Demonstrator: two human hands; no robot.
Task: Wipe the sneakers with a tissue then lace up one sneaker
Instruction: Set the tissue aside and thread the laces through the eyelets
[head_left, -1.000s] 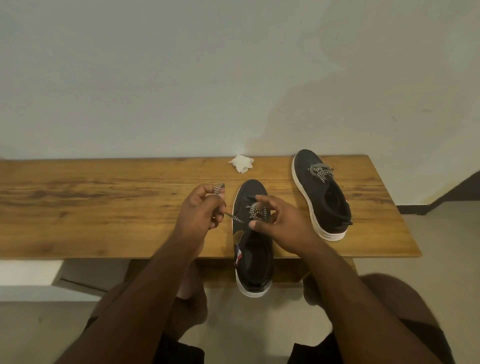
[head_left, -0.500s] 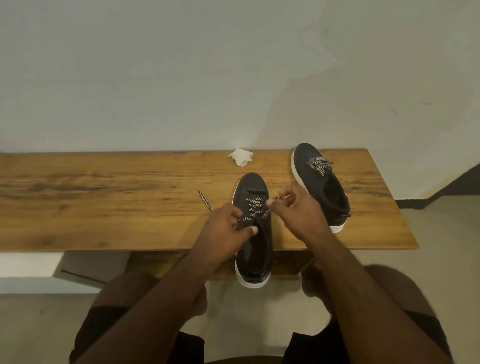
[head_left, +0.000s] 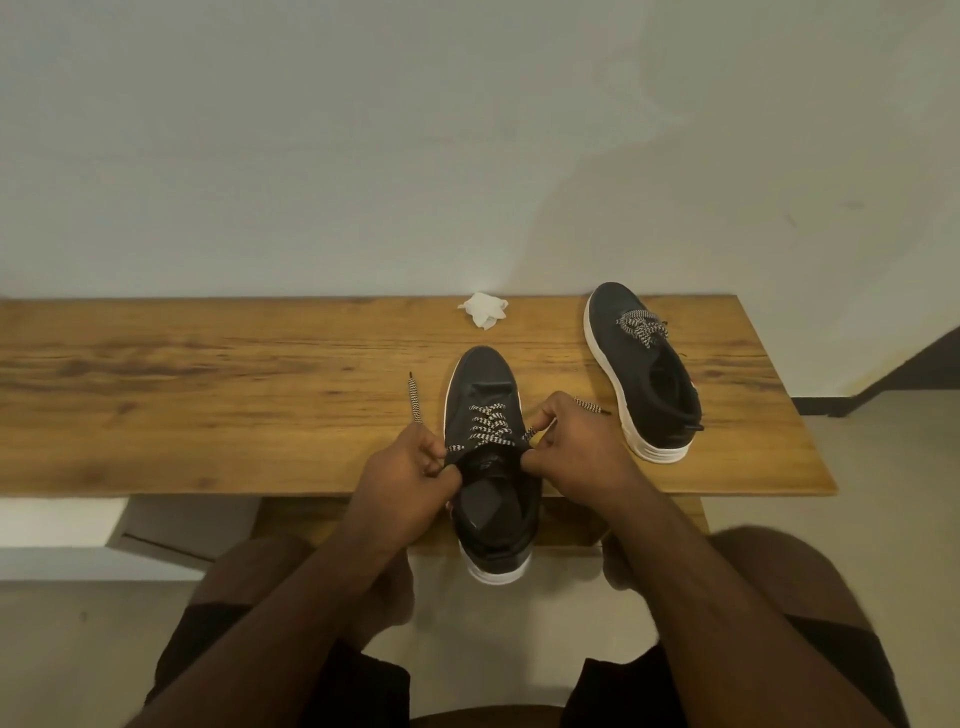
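A black sneaker with a white sole lies toe-away on the wooden table, its heel hanging over the near edge. A black-and-white checked lace crosses its eyelets. My left hand pinches the lace's left strand at the sneaker's left side, and that strand's free end lies on the wood. My right hand pinches the right strand, whose tip sticks out past my knuckles. The second black sneaker, laced, stands at the right. A crumpled white tissue lies near the wall.
The table runs along a plain wall, its right end at about. My knees sit below the near edge, over a pale floor. A dark skirting strip shows at the far right.
Both hands have come in to the sneaker's top eyelets, one on each side. The left hand dropped from the raised lace end, which now lies on the table. The lacing looks tighter.
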